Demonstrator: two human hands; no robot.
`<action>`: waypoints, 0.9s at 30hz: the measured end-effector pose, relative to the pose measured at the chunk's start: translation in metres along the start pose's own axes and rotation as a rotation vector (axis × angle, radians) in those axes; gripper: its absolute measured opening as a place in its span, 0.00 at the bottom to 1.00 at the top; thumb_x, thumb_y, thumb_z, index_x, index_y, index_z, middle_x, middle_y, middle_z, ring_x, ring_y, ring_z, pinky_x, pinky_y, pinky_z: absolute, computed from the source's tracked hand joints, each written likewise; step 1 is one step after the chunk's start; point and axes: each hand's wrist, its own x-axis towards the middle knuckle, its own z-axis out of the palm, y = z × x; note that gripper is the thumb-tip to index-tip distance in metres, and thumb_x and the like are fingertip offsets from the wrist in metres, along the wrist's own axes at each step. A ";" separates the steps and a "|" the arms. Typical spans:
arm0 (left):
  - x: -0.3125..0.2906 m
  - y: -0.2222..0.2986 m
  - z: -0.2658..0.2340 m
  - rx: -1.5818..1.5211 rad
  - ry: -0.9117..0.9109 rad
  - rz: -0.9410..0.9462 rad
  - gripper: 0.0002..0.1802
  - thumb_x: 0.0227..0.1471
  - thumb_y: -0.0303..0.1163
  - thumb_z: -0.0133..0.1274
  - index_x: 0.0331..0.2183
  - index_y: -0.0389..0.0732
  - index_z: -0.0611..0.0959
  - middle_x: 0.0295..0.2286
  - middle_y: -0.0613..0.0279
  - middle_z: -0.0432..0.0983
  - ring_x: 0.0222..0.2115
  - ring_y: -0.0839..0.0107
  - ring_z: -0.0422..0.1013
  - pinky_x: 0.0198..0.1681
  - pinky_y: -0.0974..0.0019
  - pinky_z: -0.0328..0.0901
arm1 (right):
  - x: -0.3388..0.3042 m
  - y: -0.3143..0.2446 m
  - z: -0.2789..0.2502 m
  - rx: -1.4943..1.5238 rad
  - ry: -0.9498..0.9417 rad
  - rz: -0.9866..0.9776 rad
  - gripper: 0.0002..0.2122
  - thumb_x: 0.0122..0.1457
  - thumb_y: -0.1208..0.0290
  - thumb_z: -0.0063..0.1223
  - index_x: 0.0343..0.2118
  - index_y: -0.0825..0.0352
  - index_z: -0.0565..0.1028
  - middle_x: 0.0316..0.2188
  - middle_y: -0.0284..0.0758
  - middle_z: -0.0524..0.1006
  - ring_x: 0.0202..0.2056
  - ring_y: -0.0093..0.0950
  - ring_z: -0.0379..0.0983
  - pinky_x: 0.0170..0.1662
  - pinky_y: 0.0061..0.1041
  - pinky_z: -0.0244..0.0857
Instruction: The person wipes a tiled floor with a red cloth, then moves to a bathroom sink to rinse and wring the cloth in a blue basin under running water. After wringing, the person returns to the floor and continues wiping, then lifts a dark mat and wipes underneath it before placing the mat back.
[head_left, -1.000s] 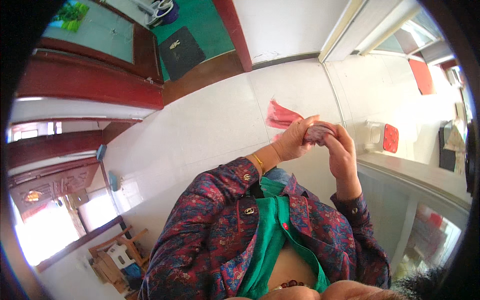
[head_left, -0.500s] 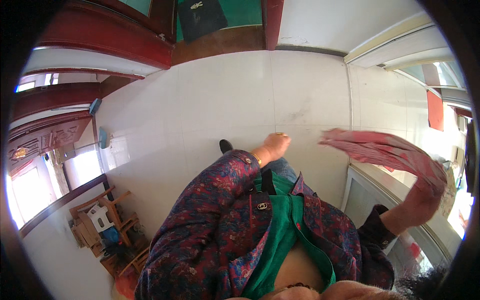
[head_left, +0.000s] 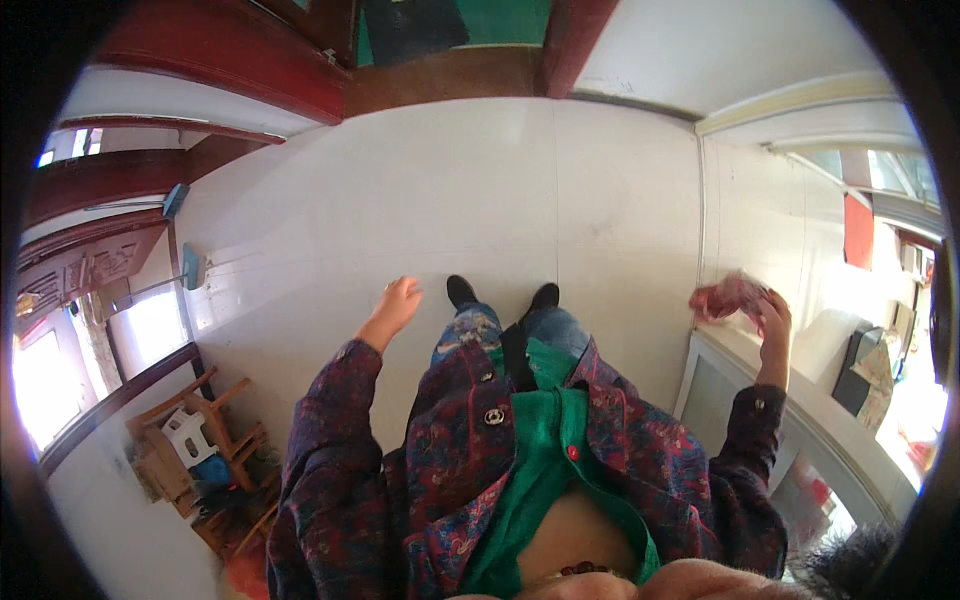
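**Right hand (head_left: 775, 322) holds the cloth (head_left: 733, 297); left hand (head_left: 400, 302) is far off from it**

The floor (head_left: 420, 200) is the biggest thing. It is pale and looks smooth, so it may be slippery. It seems wise to stand firm on it before leaning far.

Next is the cabinet (head_left: 840, 430), on the right, with a pale top and a glass side. The cloth is near its far end. You cannot tell if the cloth touches the top or hangs in the air. Lifting it a little should help it not to snag on the edge.

A wood chair (head_left: 222, 425) is at the lower left, well away from both hands.

The jacket (head_left: 340, 470) is dark, with red and blue bits. Its right cuff is close to the cabinet, so it is best to mind that cuff.

The cloth is red and pale, and all bunched up. It is out on the person's right side. Most of it sticks out to the left of the right hand. It looks soft and floppy, so a thick pinch should hold better than a thin corner.

Two dark shoes (head_left: 460, 291) poke out, a little apart, which looks steady.

Hands come last. The right one curls round one end of the cloth. The left one is over the floor, with nothing to be seen in it. It looks bent, but you cannot tell how tightly. It could help with the loose end.
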 end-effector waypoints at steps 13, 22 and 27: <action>-0.105 -0.114 -0.110 -0.080 0.073 -0.267 0.21 0.51 0.39 0.49 0.43 0.34 0.76 0.39 0.45 0.76 0.43 0.53 0.72 0.47 0.57 0.65 | -0.042 -0.060 0.068 0.116 0.046 0.024 0.16 0.56 0.60 0.48 0.44 0.65 0.75 0.42 0.32 0.73 0.41 0.25 0.69 0.42 0.30 0.66; -0.112 -0.167 -0.159 -0.085 0.144 -0.291 0.21 0.50 0.38 0.48 0.43 0.33 0.77 0.38 0.44 0.76 0.42 0.52 0.72 0.46 0.57 0.66 | -0.085 -0.155 0.110 0.512 0.085 -0.197 0.10 0.59 0.64 0.47 0.39 0.63 0.73 0.35 0.29 0.74 0.40 0.22 0.72 0.43 0.28 0.67; -0.082 -0.173 -0.186 0.014 0.149 -0.221 0.22 0.50 0.38 0.48 0.43 0.33 0.77 0.38 0.44 0.76 0.41 0.52 0.72 0.47 0.57 0.66 | -0.074 -0.205 0.149 0.657 0.054 -0.246 0.10 0.59 0.65 0.47 0.41 0.62 0.73 0.38 0.30 0.75 0.40 0.23 0.72 0.43 0.27 0.66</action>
